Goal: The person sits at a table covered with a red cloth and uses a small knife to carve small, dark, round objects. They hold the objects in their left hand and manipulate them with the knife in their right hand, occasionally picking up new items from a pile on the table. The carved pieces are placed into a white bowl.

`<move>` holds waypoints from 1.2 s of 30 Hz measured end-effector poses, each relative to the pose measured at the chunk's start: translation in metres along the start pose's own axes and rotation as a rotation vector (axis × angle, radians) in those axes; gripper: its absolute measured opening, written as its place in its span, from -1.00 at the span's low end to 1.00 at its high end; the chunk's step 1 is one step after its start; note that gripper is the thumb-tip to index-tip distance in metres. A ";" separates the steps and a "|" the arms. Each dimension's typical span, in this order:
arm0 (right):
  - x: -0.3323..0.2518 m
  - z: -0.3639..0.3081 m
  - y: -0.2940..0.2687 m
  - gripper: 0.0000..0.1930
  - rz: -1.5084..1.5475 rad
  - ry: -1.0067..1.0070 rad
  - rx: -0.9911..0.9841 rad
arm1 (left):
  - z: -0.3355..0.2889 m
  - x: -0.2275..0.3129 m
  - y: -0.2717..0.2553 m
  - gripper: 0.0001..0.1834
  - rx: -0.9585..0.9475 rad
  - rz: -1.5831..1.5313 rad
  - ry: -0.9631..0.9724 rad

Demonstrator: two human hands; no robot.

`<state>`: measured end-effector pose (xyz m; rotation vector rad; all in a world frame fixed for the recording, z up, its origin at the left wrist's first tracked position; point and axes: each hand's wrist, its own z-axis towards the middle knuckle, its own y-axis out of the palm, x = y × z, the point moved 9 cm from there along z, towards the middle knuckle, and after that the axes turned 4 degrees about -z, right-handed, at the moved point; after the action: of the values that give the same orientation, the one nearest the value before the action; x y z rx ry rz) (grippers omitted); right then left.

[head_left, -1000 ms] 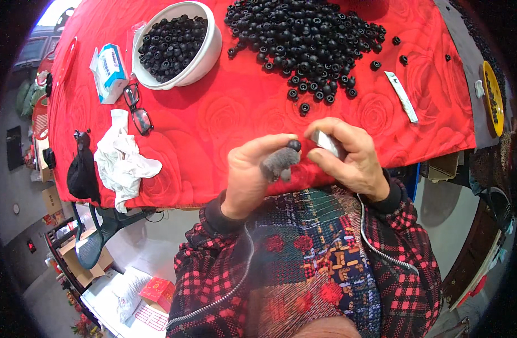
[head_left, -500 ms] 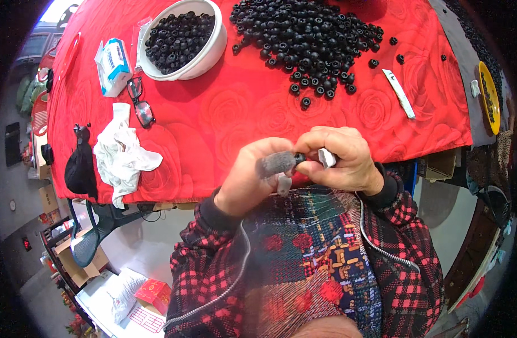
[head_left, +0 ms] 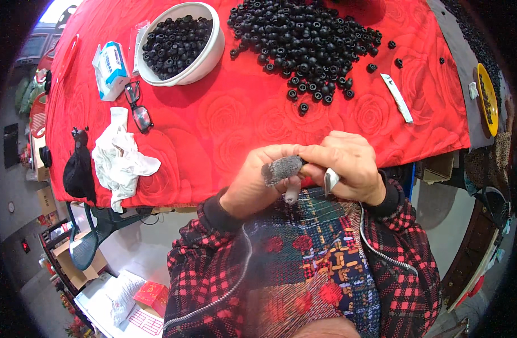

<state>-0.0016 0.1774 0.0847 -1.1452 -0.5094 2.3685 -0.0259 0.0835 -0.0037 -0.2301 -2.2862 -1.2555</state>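
Seen from above at a bench (head_left: 224,129) draped in red rose-patterned cloth: 2 hands brought together just off the near edge, over a lap in red plaid. Left hand (head_left: 258,183), thumb sheathed in a grey cot (head_left: 281,168), closed with fingertips pinching a small dark piece, apparently 1 of the black beads, mostly hidden between the fingers. Right hand (head_left: 348,166) curled shut, touching the left at the fingertips, its grip around a small blade (head_left: 330,180) with the pale metal end jutting out below the knuckles. Farther back on the bench, a loose heap of beads (head_left: 309,45); to its left a white bowl (head_left: 210,53) filled with more. Beside the bowl, a small blue-and-white box (head_left: 113,65), glasses (head_left: 137,107) and a crumpled white rag (head_left: 120,158). Near the right edge, a white strip (head_left: 397,97).
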 end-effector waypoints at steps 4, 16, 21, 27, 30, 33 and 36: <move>-0.009 -0.007 0.001 -0.64 -0.161 -0.067 0.007 | -0.002 0.002 -0.002 -0.70 -0.024 -0.089 0.081; 0.029 -0.008 0.001 -0.77 0.032 0.389 -0.159 | -0.004 0.011 -0.013 -0.75 0.024 0.034 0.238; 0.033 -0.011 0.005 -0.76 0.071 0.360 -0.162 | -0.004 0.011 -0.013 -0.76 0.039 0.059 0.208; 0.036 -0.013 0.008 -0.75 0.092 0.373 -0.186 | -0.002 0.008 -0.016 -0.74 0.061 0.057 0.208; 0.036 -0.013 0.008 -0.75 0.116 0.368 -0.175 | -0.002 0.006 -0.016 -0.73 0.053 0.047 0.191; 0.037 -0.014 0.007 -0.75 0.139 0.365 -0.171 | -0.001 0.006 -0.016 -0.72 0.039 0.037 0.166; 0.039 -0.014 0.008 -0.75 0.149 0.372 -0.173 | 0.000 0.006 -0.015 -0.71 0.029 0.056 0.168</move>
<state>-0.0133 0.1940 0.0481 -1.7108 -0.5187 2.1860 -0.0370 0.0745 -0.0116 -0.1700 -2.1385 -1.1678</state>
